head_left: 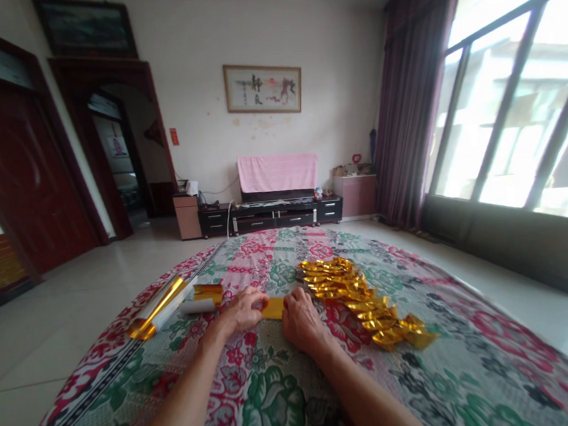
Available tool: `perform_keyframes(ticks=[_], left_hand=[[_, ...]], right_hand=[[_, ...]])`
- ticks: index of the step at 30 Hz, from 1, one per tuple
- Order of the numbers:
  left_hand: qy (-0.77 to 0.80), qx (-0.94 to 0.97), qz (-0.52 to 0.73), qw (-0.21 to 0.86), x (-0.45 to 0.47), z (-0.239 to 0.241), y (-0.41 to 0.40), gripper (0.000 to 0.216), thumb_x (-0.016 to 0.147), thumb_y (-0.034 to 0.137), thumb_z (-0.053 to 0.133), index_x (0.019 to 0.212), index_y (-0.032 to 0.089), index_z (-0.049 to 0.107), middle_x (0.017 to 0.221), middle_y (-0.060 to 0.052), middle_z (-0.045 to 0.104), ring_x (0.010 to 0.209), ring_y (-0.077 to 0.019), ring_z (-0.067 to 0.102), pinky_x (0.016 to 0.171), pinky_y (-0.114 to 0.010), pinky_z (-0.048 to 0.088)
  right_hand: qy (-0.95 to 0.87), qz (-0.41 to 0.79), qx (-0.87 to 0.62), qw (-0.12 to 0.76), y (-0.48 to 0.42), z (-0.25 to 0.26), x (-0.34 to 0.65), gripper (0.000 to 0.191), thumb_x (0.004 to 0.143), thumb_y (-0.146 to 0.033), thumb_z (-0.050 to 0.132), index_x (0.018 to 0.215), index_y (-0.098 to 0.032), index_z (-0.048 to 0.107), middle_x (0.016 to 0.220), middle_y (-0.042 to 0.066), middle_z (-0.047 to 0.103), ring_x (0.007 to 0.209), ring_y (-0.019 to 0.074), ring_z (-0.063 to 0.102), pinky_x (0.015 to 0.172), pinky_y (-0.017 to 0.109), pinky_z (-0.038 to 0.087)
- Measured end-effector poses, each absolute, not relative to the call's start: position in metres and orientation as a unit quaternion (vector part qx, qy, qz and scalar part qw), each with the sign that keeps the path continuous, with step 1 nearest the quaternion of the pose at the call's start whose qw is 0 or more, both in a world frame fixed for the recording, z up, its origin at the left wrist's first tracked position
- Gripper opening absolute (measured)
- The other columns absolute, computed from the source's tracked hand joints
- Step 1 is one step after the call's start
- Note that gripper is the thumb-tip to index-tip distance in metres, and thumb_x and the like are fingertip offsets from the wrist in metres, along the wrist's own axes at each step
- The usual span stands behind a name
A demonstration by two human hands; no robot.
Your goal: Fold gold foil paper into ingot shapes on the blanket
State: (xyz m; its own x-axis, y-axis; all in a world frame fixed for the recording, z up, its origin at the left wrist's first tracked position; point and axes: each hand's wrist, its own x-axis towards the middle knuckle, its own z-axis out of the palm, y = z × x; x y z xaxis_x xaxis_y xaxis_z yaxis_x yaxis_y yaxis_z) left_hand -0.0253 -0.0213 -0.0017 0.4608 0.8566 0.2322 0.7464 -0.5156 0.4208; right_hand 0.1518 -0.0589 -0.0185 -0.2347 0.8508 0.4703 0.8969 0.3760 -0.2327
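From the left I see one long gold roll (pixel 160 310) on the flowery cloth (pixel 270 408), then one short gold curl (pixel 208 291) — I can't count the sheets. Next, the left hand (pixel 247 308), fingers bent and nearly closed, holds one end of one gold strip (pixel 274 308). The strip is between the hands, with one pink cloth (pixel 279 172) far behind. The right hand (pixel 302 320), curled up, grips the other end and hides it. Just beside are many folded gold pieces (pixel 338 281) — too overlapped to count. Farther right hangs a purple curtain (pixel 406 94).
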Motion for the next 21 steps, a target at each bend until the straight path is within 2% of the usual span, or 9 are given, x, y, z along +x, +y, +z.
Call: perform_keyframes(ticks=[3, 6, 8, 12, 21], left_hand=[[0.497, 0.823, 0.225, 0.159, -0.024, 0.000, -0.020, 0.040, 0.062, 0.010, 0.045, 0.096, 0.020, 0.063, 0.108, -0.003, 0.058, 0.103, -0.0166, 0.051, 0.093, -0.026, 0.038], [0.535, 0.784, 0.258, 0.181, -0.019, -0.002, -0.018, 0.039, 0.067, 0.014, 0.044, 0.103, 0.017, 0.060, 0.103, -0.004, 0.061, 0.095, -0.0158, 0.055, 0.084, -0.024, 0.042], [0.557, 0.768, 0.280, 0.149, -0.014, -0.006, -0.016, 0.036, 0.072, 0.018, 0.043, 0.104, 0.015, 0.059, 0.097, -0.005, 0.062, 0.088, -0.0156, 0.056, 0.080, -0.025, 0.043], [0.553, 0.780, 0.290, 0.046, -0.004, -0.013, -0.015, 0.033, 0.075, 0.026, 0.048, 0.104, 0.015, 0.059, 0.090, -0.006, 0.062, 0.085, -0.0170, 0.055, 0.082, -0.028, 0.041], [0.530, 0.799, 0.285, 0.004, 0.003, -0.016, -0.018, 0.037, 0.071, 0.016, 0.052, 0.108, 0.017, 0.057, 0.098, -0.007, 0.060, 0.094, -0.0200, 0.053, 0.088, -0.031, 0.039]], right_hand=[[-0.781, -0.045, -0.560, 0.273, -0.059, -0.018, 0.152, 0.019, 0.079, -0.014, 0.040, 0.082, -0.014, 0.059, 0.088, 0.011, 0.051, 0.086, 0.0213, 0.045, 0.078, 0.031, 0.034], [-0.776, -0.041, -0.562, 0.284, -0.058, -0.019, 0.151, 0.017, 0.078, -0.014, 0.042, 0.081, -0.014, 0.059, 0.089, 0.011, 0.051, 0.088, 0.0209, 0.045, 0.080, 0.031, 0.034], [-0.763, -0.030, -0.573, 0.298, -0.058, -0.020, 0.151, 0.016, 0.078, -0.015, 0.042, 0.082, -0.014, 0.058, 0.091, 0.011, 0.051, 0.088, 0.0202, 0.046, 0.081, 0.030, 0.035], [-0.749, -0.023, -0.584, 0.312, -0.058, -0.022, 0.150, 0.014, 0.078, -0.016, 0.043, 0.083, -0.015, 0.057, 0.093, 0.010, 0.050, 0.087, 0.0195, 0.046, 0.080, 0.029, 0.036], [-0.735, -0.014, -0.593, 0.328, -0.054, -0.027, 0.151, 0.018, 0.081, -0.018, 0.041, 0.089, -0.017, 0.057, 0.094, 0.009, 0.051, 0.086, 0.0179, 0.048, 0.075, 0.026, 0.037]])
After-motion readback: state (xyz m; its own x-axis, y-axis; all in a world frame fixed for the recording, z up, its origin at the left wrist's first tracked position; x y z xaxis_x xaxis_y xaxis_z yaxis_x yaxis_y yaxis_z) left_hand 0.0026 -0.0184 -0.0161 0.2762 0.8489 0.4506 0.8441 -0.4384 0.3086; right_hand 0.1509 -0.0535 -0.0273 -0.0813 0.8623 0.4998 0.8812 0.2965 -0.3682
